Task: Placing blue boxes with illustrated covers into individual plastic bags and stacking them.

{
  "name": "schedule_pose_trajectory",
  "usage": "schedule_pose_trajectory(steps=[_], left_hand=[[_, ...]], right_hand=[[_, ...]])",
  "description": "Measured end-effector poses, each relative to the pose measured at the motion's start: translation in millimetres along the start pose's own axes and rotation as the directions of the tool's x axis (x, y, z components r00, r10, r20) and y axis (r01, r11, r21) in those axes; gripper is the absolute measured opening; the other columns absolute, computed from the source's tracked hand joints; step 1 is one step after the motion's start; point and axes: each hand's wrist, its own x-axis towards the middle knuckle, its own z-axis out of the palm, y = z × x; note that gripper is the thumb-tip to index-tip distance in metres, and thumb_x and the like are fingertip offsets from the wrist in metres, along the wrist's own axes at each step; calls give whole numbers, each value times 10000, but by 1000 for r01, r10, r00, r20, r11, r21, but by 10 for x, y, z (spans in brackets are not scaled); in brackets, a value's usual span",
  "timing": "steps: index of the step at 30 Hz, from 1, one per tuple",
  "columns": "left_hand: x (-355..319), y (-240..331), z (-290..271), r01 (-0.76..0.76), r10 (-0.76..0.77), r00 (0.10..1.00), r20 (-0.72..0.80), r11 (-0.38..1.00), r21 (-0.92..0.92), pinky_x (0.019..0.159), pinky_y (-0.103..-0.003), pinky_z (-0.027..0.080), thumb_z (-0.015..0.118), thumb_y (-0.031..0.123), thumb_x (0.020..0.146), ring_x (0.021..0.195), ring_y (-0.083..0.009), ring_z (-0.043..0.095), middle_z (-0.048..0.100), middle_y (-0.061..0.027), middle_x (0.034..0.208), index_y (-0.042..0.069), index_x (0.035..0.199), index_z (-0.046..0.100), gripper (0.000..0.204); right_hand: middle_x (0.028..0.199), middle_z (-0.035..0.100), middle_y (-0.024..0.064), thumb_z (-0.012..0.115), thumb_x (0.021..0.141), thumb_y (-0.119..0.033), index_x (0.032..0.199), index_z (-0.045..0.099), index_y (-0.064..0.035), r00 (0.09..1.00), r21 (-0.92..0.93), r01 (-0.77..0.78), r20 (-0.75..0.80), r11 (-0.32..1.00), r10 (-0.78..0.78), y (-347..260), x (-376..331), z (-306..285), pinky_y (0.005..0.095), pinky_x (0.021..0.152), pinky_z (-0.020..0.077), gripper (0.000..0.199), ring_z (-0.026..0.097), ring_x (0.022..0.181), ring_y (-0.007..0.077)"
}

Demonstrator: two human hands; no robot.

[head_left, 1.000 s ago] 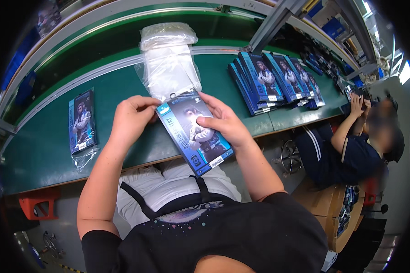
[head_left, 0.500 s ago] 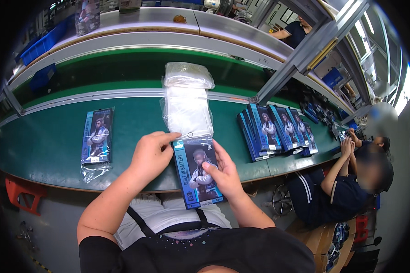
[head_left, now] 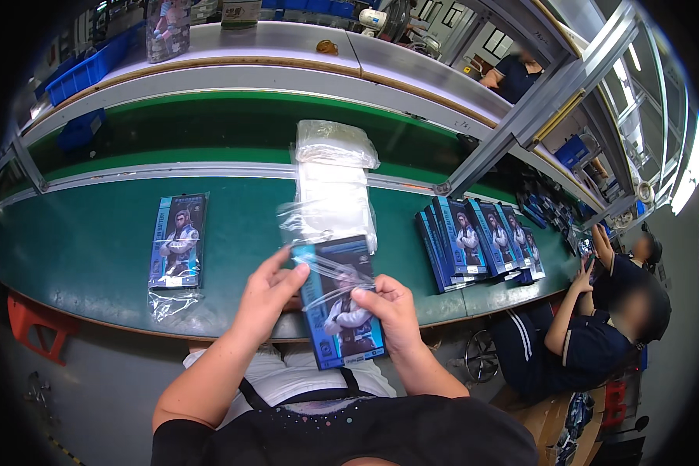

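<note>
A flat blue and black box [head_left: 348,342] with a printed figure is tilted in front of me at the table's near edge. My right hand [head_left: 396,312] is closed round its right side, thumb on the front. At the box's upper left edge my left hand [head_left: 270,293] pinches a thin clear plastic bag [head_left: 293,223]. Blurred by motion, this bag lies across the upper front of the box and sticks out beyond its top left corner. Just behind, a pile of clear bags [head_left: 332,194] lies on the table, its far end folded up.
On the green table [head_left: 78,248], a bagged box [head_left: 180,242] lies to the left. Several similar boxes [head_left: 462,241] stand in leaning rows to the right. A metal post [head_left: 512,128] rises behind them. Co-workers [head_left: 606,334] sit at the far right. A raised shelf [head_left: 264,45] runs along the back.
My left hand has drawn a clear bag off the pile and over the box's top. The box remains in my right hand. The whole view has shifted slightly.
</note>
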Motion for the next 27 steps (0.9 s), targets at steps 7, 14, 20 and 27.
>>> schedule_pose_trajectory(steps=[7,14,20,27], left_hand=[[85,178,-43,70,-133,990,-56,784,-617,788,-336,531,622,83,848,885,-212,646,646,-126,995,-35,1086,566,272],[-221,218,319,270,-142,954,263,787,-554,821,-320,506,627,132,881,950,-165,607,608,-106,1073,-42,1131,559,313],[-256,207,236,237,-94,781,618,959,-153,916,-404,491,531,187,941,1079,-242,586,587,-177,1175,-58,1167,547,334],[-233,32,153,410,-174,880,443,750,-520,869,-326,480,578,237,911,1029,-192,576,572,-117,1153,17,1322,433,488]], right_hand=[[991,599,58,758,737,-15,1455,220,-26,861,-399,47,481,916,165,-165,-59,18,202,687,456,898,561,858,67],[1069,617,117,675,756,33,1453,257,-50,863,-379,466,392,799,-318,-253,-68,115,255,763,478,817,594,899,135],[914,611,136,423,898,70,1116,553,43,369,-390,859,23,331,-929,-437,-247,130,261,641,488,255,591,676,141],[968,633,142,674,760,-33,1172,579,5,444,-322,875,830,362,-337,-296,-271,529,320,735,482,424,618,825,271]])
